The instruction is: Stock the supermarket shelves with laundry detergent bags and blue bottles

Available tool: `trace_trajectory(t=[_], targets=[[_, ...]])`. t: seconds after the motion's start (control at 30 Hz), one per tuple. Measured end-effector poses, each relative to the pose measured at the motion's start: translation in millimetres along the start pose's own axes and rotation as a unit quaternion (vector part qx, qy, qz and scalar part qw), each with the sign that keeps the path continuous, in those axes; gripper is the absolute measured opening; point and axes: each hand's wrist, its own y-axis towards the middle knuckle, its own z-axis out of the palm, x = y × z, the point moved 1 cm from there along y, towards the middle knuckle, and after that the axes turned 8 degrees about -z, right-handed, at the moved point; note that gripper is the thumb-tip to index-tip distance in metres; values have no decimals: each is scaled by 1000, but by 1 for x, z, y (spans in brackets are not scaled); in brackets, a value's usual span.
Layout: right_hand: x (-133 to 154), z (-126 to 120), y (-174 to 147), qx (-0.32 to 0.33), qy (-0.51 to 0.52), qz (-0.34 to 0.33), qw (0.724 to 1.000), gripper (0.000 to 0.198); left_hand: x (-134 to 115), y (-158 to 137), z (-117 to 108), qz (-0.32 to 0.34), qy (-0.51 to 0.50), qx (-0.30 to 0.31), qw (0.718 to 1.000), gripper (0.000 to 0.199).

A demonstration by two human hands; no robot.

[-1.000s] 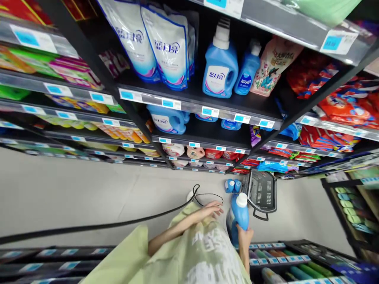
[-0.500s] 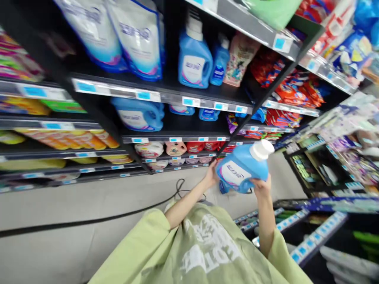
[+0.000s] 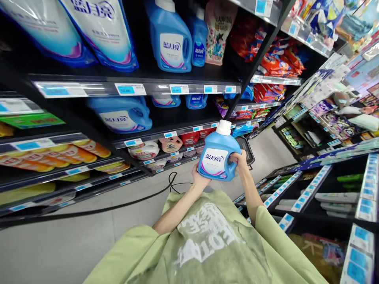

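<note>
Between my hands is a blue laundry detergent bottle (image 3: 215, 161) with a white cap, almost upright, its label facing me. My right hand (image 3: 239, 161) is wrapped round the bottle's handle on the right side. Against its lower left side, my left hand (image 3: 199, 177) supports it, with part of the fingers hidden behind or under the bottle. A similar large blue bottle (image 3: 171, 47) stands on the shelf ahead, beside a smaller blue bottle (image 3: 199, 43) and a floral pouch (image 3: 218, 33).
White-and-blue refill pouches (image 3: 103, 35) stand at the upper left. Another blue bottle (image 3: 120, 118) lies on the lower shelf. A black cable (image 3: 118, 207) crosses the floor, and a dark basket (image 3: 245, 148) sits behind the bottle. More shelving (image 3: 314, 185) lines the right.
The bottle has turned from tilted to nearly upright and shifted left and slightly up, with both hands still on it. My view has moved closer to the shelf.
</note>
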Motion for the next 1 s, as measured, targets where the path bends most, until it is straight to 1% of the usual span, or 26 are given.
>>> trace_trajectory(t=[0.07, 0.13, 0.3, 0.43, 0.63, 0.8, 1.0], targets=[[-12, 8, -12, -10, 1, 9, 1000, 45, -8, -7, -11, -4, 8, -21, 1000, 39], [-19, 14, -21, -22, 6, 14, 1000, 44, -15, -13, -16, -1, 18, -38, 999, 36], [-21, 19, -33, -46, 22, 9, 999, 46, -25, -18, -16, -4, 49, -22, 999, 30], [-20, 19, -35, -53, 26, 7, 998, 45, -29, -14, -17, -7, 52, -15, 998, 28], [-28, 26, -36, -44, 31, 29, 998, 46, -40, -14, -22, 2, 28, -30, 999, 23], [-29, 32, -29, -35, 41, 31, 998, 45, -49, -13, -19, 7, 27, -33, 999, 27], [-27, 30, -26, -28, 44, 31, 998, 45, -48, -8, -16, -3, 27, -26, 999, 31]])
